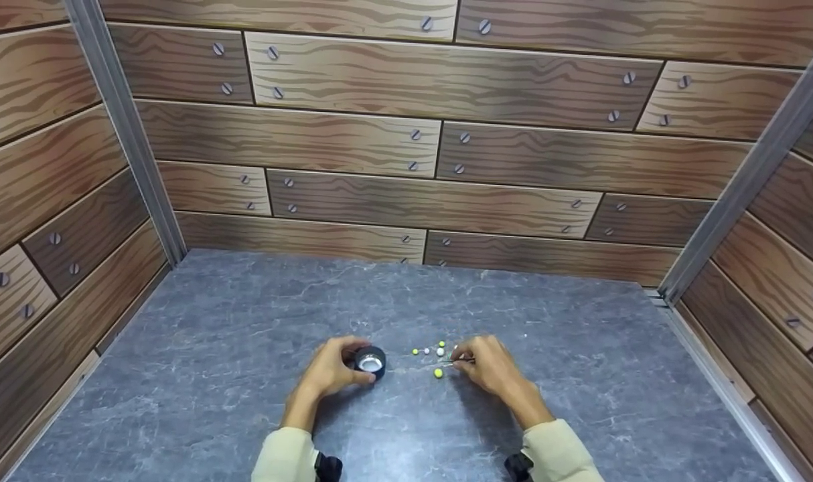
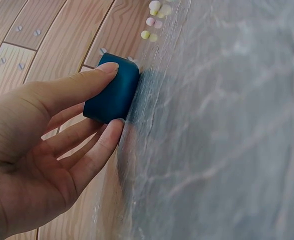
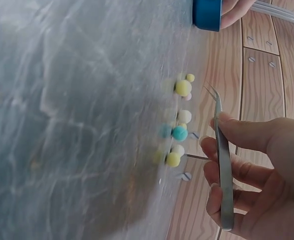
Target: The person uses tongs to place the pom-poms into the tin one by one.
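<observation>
My left hand (image 1: 327,368) grips a small round dark blue container (image 2: 115,95) by its sides, thumb on one side and fingers on the other. It stands on the table, and its silvery inside shows in the head view. Between thumb and fingers of my right hand (image 1: 492,367) are metal tweezers (image 3: 225,175) with fine bent tips. The tips are slightly apart with nothing between them, near a loose group of small balls. Among these are a yellow ball (image 1: 438,373), a white ball (image 1: 440,352), a teal ball (image 3: 179,133) and a lilac ball (image 1: 426,351).
The balls lie on the grey marbled tabletop (image 1: 246,321) between container and right hand. Wood-patterned panels (image 1: 353,147) close off the back and both sides, with metal posts (image 1: 135,134) at the corners.
</observation>
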`<state>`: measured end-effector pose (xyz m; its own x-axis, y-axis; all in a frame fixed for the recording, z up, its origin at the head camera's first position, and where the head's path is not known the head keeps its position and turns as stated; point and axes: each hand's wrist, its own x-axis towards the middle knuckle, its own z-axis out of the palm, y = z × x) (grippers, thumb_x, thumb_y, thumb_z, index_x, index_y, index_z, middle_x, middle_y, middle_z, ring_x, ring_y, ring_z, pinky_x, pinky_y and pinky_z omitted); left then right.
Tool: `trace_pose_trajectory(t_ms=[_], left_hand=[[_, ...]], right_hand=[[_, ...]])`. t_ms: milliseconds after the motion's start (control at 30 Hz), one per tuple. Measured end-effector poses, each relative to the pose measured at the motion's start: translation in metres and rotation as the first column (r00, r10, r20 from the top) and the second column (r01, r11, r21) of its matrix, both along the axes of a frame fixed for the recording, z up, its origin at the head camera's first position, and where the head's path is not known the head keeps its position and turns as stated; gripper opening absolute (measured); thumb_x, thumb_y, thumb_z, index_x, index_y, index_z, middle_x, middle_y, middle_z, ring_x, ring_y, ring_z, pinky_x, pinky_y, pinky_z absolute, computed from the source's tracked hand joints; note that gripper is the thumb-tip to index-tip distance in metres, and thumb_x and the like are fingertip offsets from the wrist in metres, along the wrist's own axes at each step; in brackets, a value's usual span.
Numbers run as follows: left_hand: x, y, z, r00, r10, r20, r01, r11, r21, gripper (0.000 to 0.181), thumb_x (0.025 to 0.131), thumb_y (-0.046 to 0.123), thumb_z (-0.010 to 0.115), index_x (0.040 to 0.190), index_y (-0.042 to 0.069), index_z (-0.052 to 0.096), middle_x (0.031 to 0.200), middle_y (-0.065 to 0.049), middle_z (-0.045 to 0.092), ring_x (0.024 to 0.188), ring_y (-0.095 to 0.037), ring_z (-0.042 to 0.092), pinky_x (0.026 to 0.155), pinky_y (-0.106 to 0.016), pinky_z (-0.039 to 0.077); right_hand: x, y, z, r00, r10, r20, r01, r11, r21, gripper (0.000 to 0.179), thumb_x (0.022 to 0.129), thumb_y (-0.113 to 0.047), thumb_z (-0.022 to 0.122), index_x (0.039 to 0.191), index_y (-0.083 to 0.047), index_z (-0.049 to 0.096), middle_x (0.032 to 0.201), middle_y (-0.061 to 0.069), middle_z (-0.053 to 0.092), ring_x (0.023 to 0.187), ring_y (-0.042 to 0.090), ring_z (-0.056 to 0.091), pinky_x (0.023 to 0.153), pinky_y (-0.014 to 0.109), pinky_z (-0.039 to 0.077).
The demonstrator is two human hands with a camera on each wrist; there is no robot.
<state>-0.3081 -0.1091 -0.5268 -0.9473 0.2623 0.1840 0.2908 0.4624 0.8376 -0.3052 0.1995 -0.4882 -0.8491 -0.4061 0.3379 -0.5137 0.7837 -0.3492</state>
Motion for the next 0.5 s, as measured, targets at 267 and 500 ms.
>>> trace_pose_trajectory(t_ms=[267,500], left_hand=[[-0.0014,-0.0002,-0.0009,1.000,-0.008,0.011,0.007,1.000,0.019,0.057,0.071,0.004,0.092,0.123,-0.004,0.070,0.117,-0.021,0.075,0.108,-0.035,0.072,0.098,-0.051,0.056],[-0.0014,0.0000,-0.0010,1.000,-0.003,-0.003,0.003,1.000,0.018,0.056,0.070,0.004,0.092,0.121,-0.004,0.071,0.115,-0.020,0.076,0.104,-0.034,0.073,0.096,-0.050,0.057]], right_hand=[[-0.0012,0.0033,-0.0046,0.999,-0.012,0.031,0.012,1.000,0.007,0.005,0.080,-0.006,0.083,0.084,-0.008,0.081,0.078,0.004,0.077,0.069,0.014,0.065,0.061,0.031,0.050],[-0.0003,0.0043,-0.0050,0.999,-0.021,0.039,0.021,1.000,-0.004,0.006,0.079,-0.005,0.083,0.085,-0.008,0.082,0.082,0.006,0.079,0.073,0.019,0.069,0.064,0.034,0.054]])
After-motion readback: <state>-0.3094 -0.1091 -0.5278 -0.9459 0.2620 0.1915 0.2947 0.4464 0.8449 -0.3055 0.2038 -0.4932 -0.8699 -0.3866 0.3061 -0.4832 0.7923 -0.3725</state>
